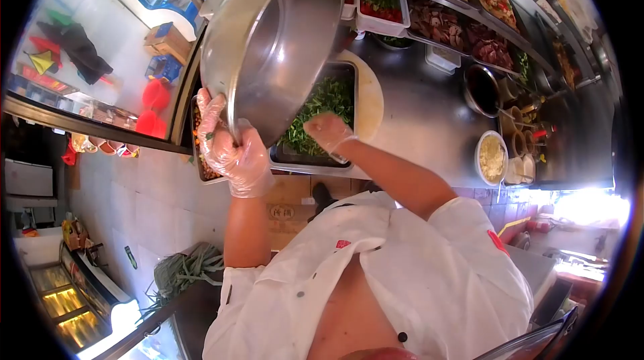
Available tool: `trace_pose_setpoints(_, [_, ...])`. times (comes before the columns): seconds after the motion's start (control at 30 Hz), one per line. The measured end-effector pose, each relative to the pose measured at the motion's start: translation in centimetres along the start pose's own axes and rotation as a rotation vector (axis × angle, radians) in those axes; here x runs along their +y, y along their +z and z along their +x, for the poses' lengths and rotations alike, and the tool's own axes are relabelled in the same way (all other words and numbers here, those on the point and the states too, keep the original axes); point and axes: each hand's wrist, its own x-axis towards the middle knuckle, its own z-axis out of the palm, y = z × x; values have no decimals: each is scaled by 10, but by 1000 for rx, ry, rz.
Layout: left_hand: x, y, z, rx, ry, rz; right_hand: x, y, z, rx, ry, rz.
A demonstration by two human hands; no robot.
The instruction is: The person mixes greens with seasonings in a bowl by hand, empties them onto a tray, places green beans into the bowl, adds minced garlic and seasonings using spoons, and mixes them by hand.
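A large steel bowl (268, 38) is tilted on its side above a dark tray of chopped green leaves (329, 101). My left hand (231, 148), in a clear plastic glove, is closed round the bowl's lower rim. The inside of the bowl looks bare where it shows. My right hand (329, 133), also gloved, is over the front part of the greens with its fingers curled together; what they hold, if anything, is hidden. A round pale board (369, 95) lies partly under the tray. Another tray (201, 159) of small orange and brown pieces lies behind my left hand.
Food trays line the back, with a white tub of red and green pieces (382, 11) and sliced meat (439, 21). At the right are a dark pot (481, 90), a bowl of minced pale food (492, 157) and several containers. A glass partition (100, 58) stands left.
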Motion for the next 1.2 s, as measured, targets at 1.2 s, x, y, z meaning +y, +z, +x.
trace_pose_setpoints(1.2, [114,157,-296,-1116,-925,137,259,-213,-260,189,561,1479])
